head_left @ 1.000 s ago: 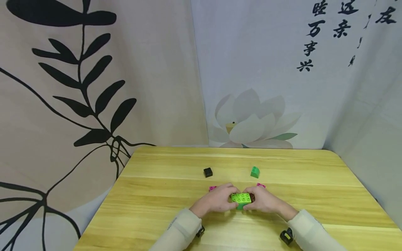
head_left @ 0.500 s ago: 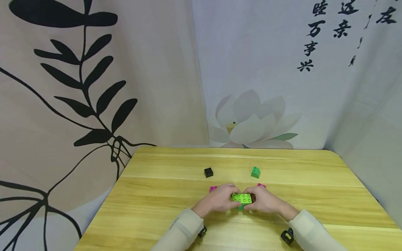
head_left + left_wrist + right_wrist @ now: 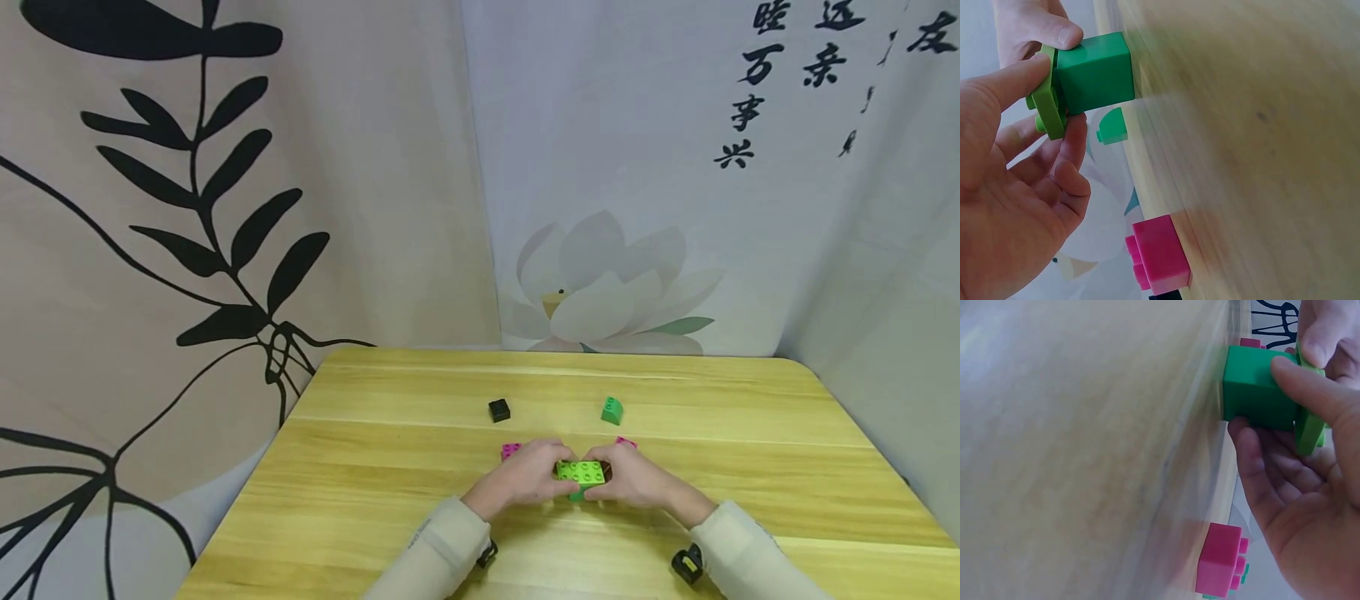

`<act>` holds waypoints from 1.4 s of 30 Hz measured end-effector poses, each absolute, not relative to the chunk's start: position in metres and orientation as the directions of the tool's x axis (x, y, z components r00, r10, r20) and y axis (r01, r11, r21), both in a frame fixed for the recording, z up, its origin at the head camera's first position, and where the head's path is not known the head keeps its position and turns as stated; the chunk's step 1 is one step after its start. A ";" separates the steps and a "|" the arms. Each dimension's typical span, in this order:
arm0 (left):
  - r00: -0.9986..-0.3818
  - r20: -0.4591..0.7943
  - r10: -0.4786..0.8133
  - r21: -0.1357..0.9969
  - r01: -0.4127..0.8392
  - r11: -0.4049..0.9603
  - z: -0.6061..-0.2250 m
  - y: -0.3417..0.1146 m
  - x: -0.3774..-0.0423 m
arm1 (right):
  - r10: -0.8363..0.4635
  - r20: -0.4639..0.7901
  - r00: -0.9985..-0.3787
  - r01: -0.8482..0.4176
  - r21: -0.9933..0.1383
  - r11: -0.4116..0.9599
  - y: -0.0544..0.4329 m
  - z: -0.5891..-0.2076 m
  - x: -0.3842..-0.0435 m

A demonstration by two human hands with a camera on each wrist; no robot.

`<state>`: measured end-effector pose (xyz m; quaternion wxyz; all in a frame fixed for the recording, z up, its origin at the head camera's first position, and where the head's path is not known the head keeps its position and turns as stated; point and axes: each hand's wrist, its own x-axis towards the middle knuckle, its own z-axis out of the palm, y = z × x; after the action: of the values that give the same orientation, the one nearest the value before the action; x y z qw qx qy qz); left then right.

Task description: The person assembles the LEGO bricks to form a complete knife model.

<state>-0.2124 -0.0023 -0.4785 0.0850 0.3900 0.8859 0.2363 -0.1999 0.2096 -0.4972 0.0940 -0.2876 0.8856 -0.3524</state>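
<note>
- Lime-green studded plate: located directly on top of the dark green block, studs up, with both ends apparently running past it.
- Dark green block, taken as landmark: appears to be stood upright on the wooden table. Full seating of the plate cannot be confirmed; a thin dark line is seen between the two in the left wrist view.
- Left hand: plate pinched at its left end, thumb on the near side, fingers behind.
- Right hand: block gripped near its top, thumb on its near face, fingertips behind.
- Dark brown piece: mostly hidden, right of the block; contact cannot be told.
- Step in hand judged as alignment and seating of the plate. Block best kept steady by the right hand; the overhang should be checked from both ends before force is applied.
- Pressure should be applied straight down above the block; if only an overhanging end is pressed, tipping is likely.
</note>
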 end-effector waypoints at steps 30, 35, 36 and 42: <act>-0.714 -0.008 0.700 0.450 0.623 0.640 -0.472 0.004 -0.211 | -0.598 0.003 -0.801 -0.436 -0.687 0.582 0.208 -0.495 -0.204; -0.721 -0.027 0.692 0.442 0.612 0.655 -0.469 0.007 -0.212 | -0.602 0.002 -0.799 -0.435 -0.692 0.576 0.209 -0.496 -0.204; -0.723 -0.033 0.690 0.442 0.608 0.659 -0.468 0.007 -0.212 | -0.603 0.001 -0.798 -0.436 -0.692 0.576 0.209 -0.497 -0.204; -0.740 -0.059 0.670 0.421 0.590 0.689 -0.466 0.009 -0.210 | -0.609 -0.001 -0.793 -0.440 -0.690 0.574 0.209 -0.497 -0.204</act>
<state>-0.2099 0.0085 -0.4663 0.1043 0.3452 0.9130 0.1909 -0.2042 0.2087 -0.4970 0.1198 -0.2983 0.8790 -0.3521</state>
